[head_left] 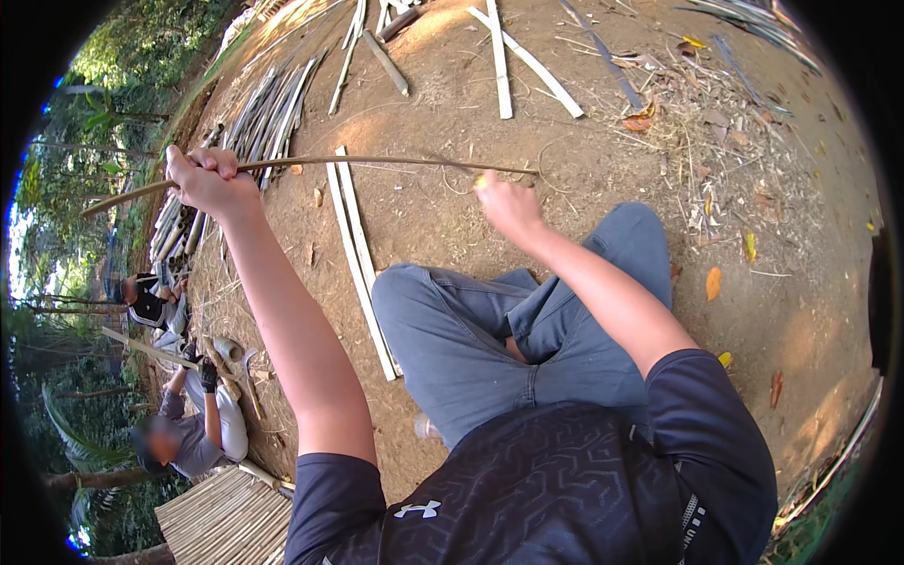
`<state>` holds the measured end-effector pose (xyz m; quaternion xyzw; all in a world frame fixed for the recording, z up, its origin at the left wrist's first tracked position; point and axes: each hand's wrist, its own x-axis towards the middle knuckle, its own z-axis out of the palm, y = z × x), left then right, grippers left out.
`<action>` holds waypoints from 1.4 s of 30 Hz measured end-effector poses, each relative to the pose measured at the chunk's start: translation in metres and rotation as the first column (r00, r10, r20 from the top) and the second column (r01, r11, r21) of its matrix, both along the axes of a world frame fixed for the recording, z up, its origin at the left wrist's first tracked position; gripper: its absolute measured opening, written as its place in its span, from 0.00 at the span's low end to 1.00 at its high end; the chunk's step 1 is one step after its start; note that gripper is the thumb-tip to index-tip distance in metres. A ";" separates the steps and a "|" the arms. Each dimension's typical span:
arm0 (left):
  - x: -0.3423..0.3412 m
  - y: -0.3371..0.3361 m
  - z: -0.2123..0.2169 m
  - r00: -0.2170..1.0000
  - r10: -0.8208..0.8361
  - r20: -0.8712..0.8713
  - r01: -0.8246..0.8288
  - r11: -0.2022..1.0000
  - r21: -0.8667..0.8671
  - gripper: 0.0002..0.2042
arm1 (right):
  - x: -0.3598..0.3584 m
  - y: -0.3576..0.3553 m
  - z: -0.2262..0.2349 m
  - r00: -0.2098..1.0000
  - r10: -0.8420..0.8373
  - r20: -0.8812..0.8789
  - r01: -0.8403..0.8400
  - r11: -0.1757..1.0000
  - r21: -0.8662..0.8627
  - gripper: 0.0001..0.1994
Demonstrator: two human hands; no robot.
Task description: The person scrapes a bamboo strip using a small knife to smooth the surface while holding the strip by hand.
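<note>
My left hand (215, 181) is closed in a fist around a long, thin brown cane (358, 159). One end of the cane sticks out past the fist to the left, and the rest bows gently across to the right. At its right part, my right hand (510, 205) is closed on what looks like a small knife (460, 166) with a yellow part at the grip. The dark blade is blurred and lies along the cane; whether it cuts in cannot be told. Under the cane, two pale split strips (353, 245) lie on the ground beside my crossed legs.
Brown dirt ground holds a heap of split bamboo (278, 108) at the upper left and crossed pale slats (513, 61) ahead. Shavings and dry leaves (725, 155) lie at the right. Another person (193, 428) in dark gloves holds a slat near a bamboo mat (231, 518).
</note>
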<state>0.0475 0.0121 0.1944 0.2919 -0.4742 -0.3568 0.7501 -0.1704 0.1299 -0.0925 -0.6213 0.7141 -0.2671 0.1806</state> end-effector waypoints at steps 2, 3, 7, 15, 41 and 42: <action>-0.014 -0.011 -0.001 0.999 -0.026 -0.037 0.026 1.000 0.010 0.22 | -0.034 -0.016 -0.036 0.990 -0.140 -0.035 0.140 0.990 0.018 0.15; -0.013 -0.016 -0.002 0.999 -0.026 -0.041 0.026 0.999 0.020 0.22 | -0.027 -0.020 -0.041 0.983 -0.185 -0.008 0.185 0.981 0.066 0.16; 0.035 -0.015 -0.012 0.997 0.072 -0.014 -0.071 0.997 0.038 0.21 | 0.022 -0.007 -0.002 0.997 0.081 -0.015 -0.078 0.989 0.125 0.15; 0.007 -0.014 -0.011 0.996 -0.087 -0.016 0.087 0.996 0.001 0.21 | -0.051 -0.038 -0.098 0.981 -0.121 -0.150 0.156 0.955 0.251 0.19; 0.016 -0.023 -0.014 0.995 -0.102 -0.007 0.102 0.995 0.001 0.20 | -0.065 -0.038 -0.153 0.956 -0.295 0.010 0.249 0.824 0.509 0.17; 0.023 -0.024 -0.014 0.995 -0.101 -0.005 0.101 0.995 -0.001 0.21 | -0.064 -0.039 -0.155 0.956 -0.293 0.017 0.244 0.826 0.507 0.17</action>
